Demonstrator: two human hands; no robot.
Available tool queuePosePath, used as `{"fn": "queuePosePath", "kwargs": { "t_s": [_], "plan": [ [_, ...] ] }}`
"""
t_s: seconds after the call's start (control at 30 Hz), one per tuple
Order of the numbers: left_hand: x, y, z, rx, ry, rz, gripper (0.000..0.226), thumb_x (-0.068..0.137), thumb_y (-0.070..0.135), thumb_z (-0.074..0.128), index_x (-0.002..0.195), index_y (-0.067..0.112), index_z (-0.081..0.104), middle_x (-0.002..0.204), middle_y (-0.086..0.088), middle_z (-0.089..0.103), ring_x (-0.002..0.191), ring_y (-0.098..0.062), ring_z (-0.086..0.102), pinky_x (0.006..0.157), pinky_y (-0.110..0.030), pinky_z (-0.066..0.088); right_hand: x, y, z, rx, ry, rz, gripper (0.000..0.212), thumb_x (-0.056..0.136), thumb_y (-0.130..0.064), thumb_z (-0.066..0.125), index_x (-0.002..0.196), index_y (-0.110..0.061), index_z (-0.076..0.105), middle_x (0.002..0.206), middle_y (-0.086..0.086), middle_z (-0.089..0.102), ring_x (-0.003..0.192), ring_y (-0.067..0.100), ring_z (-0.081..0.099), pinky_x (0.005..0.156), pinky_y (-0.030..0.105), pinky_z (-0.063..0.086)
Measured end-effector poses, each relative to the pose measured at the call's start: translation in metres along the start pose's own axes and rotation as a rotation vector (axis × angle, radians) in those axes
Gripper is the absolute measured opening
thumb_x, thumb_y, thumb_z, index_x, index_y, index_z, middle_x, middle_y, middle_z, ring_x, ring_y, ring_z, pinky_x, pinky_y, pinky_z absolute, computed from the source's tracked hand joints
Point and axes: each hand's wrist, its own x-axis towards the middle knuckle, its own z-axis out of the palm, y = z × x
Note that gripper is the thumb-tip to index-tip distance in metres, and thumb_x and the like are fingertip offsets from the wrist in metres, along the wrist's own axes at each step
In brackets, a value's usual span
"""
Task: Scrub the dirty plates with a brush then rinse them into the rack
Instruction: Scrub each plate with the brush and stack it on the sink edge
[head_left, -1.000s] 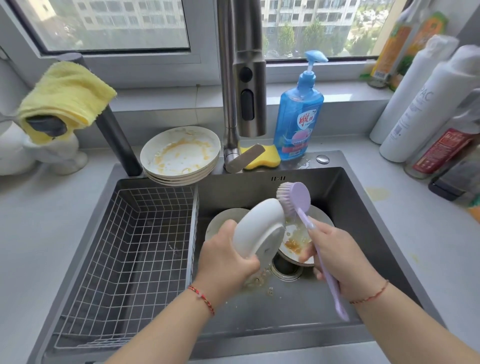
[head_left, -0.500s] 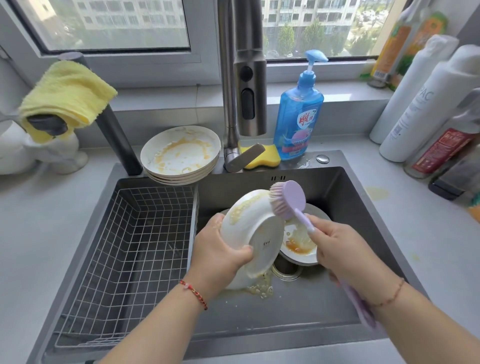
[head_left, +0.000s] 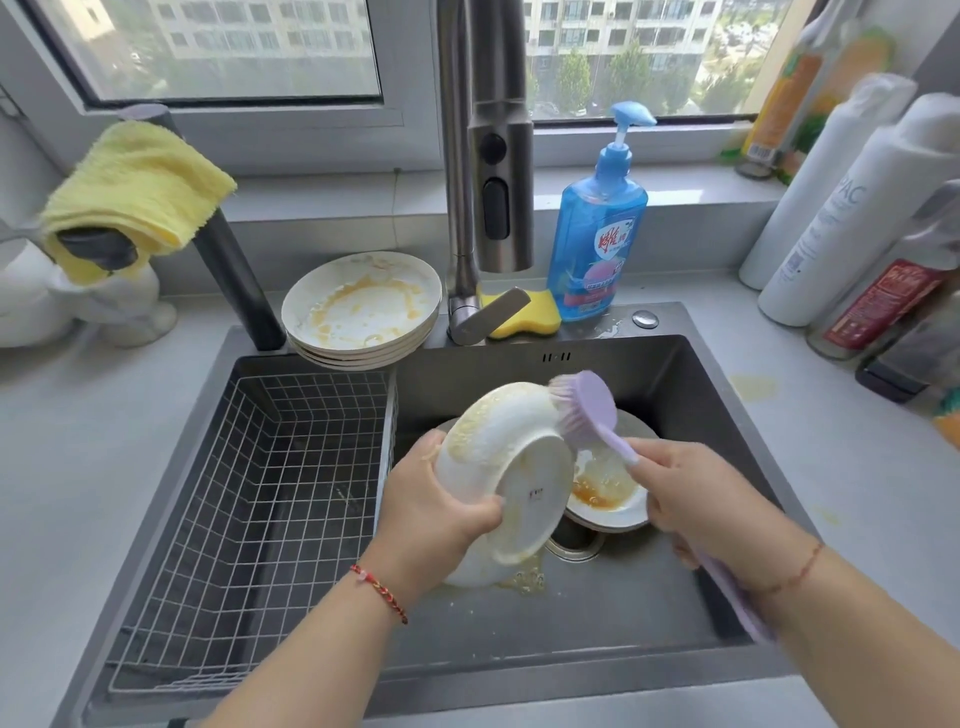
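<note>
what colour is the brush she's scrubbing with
Light purple brush, head and handle alike; seen in the head view.

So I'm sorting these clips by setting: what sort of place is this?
Most likely a home kitchen, at the sink under a window: a pull-down tap, a dish soap bottle and a stack of dirty plates by a wire rack.

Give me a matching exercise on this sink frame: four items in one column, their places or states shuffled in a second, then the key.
Items:
1. purple brush
2. yellow cloth
3. wire rack
4. plate stack

Places or states:
A. sits in the sink's left half, holds no plates
B. bristles on the rim of the plate held up in the left hand
C. on the sink's back edge, left of the faucet
D. draped over a dark spout

Pairs: 1-B, 2-D, 3-A, 4-C
</note>
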Motion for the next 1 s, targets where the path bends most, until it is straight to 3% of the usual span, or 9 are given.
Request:
{"fn": "queuePosePath", "kwargs": {
  "t_s": [0.07,0.17,0.3,0.43,0.53,0.67,0.77,0.83,1.0],
  "plan": [
    [0.001,0.003,-0.004,-0.053,0.023,-0.006,0.041,0.063,0.001,0.086,0.086,0.021,0.059,0.083,0.004,0.066,0.068,0.004,0.061,0.060,-0.012,0.050,0.013,0.022,0.007,0.175,-0.042,0.181,0.021,0.097,-0.018,0.045,0.098,-0.007,0.063,0.046,0.002,0.036,0.036,0.016,0.029,0.044,0.026,0.030],
    [0.004,0.007,-0.005,-0.179,0.086,-0.020,0.045,0.055,0.011,0.088,0.089,0.021,0.061,0.087,0.000,0.069,0.077,-0.005,0.068,0.067,-0.022,0.058,0.018,0.041,0.031,0.508,-0.070,0.335,0.026,0.092,-0.029,0.060,0.105,-0.007,0.060,0.061,0.006,0.057,0.037,0.010,0.031,0.038,0.020,0.032],
    [0.002,0.014,0.003,-0.392,0.112,-0.034,0.046,0.053,0.009,0.081,0.095,0.017,0.062,0.086,0.004,0.074,0.081,-0.012,0.072,0.068,-0.026,0.058,0.019,0.044,0.060,0.704,-0.132,0.284,0.057,0.071,-0.050,0.073,0.109,-0.010,0.059,0.104,0.013,0.070,0.040,0.006,0.029,0.039,0.021,0.036],
    [-0.003,0.014,0.006,-0.555,0.052,-0.041,0.055,0.055,0.002,0.082,0.105,0.013,0.061,0.095,0.001,0.076,0.091,-0.018,0.073,0.072,-0.027,0.058,0.024,0.046,0.064,0.841,-0.112,0.187,0.082,0.054,-0.048,0.087,0.117,-0.005,0.055,0.096,0.017,0.063,0.045,0.011,0.033,0.036,0.022,0.034],
    [-0.002,0.009,0.001,-0.634,-0.007,-0.076,0.071,0.050,0.007,0.090,0.114,0.010,0.060,0.104,-0.008,0.074,0.097,-0.024,0.072,0.075,-0.031,0.058,0.027,0.047,0.053,0.747,-0.075,0.102,0.086,0.048,-0.049,0.089,0.115,-0.008,0.054,0.088,0.014,0.062,0.050,0.014,0.038,0.038,0.024,0.036],
    [0.004,0.007,-0.006,-0.549,-0.057,-0.151,0.077,0.039,0.026,0.091,0.109,0.010,0.060,0.096,-0.003,0.076,0.091,-0.023,0.073,0.069,-0.029,0.058,0.031,0.039,0.022,0.487,-0.070,-0.022,0.070,0.056,-0.036,0.085,0.111,-0.007,0.051,0.080,0.009,0.060,0.044,0.010,0.045,0.040,0.025,0.039],
    [0.012,0.010,-0.014,-0.297,-0.147,-0.152,0.069,0.038,0.031,0.093,0.099,0.015,0.064,0.088,0.002,0.075,0.085,-0.019,0.073,0.068,-0.033,0.059,0.033,0.027,0.004,0.156,-0.106,-0.103,0.060,0.057,-0.026,0.089,0.104,-0.015,0.053,0.083,0.005,0.060,0.047,0.005,0.051,0.042,0.022,0.040],
    [0.014,0.016,-0.015,-0.105,-0.235,-0.115,0.057,0.046,0.026,0.094,0.096,0.024,0.066,0.087,0.008,0.074,0.083,-0.010,0.072,0.071,-0.029,0.058,0.034,0.019,-0.001,-0.061,-0.093,-0.170,0.055,0.059,-0.022,0.090,0.101,-0.020,0.054,0.088,-0.002,0.062,0.062,0.004,0.057,0.052,0.019,0.043],
    [0.013,0.026,-0.012,0.120,-0.235,0.001,0.044,0.058,0.015,0.092,0.084,0.035,0.063,0.084,0.015,0.069,0.078,0.004,0.065,0.069,-0.013,0.050,0.036,0.009,0.000,-0.230,0.007,-0.258,0.053,0.060,-0.028,0.087,0.101,-0.026,0.053,0.094,-0.009,0.060,0.083,0.011,0.060,0.071,0.030,0.054]
  ]
}}
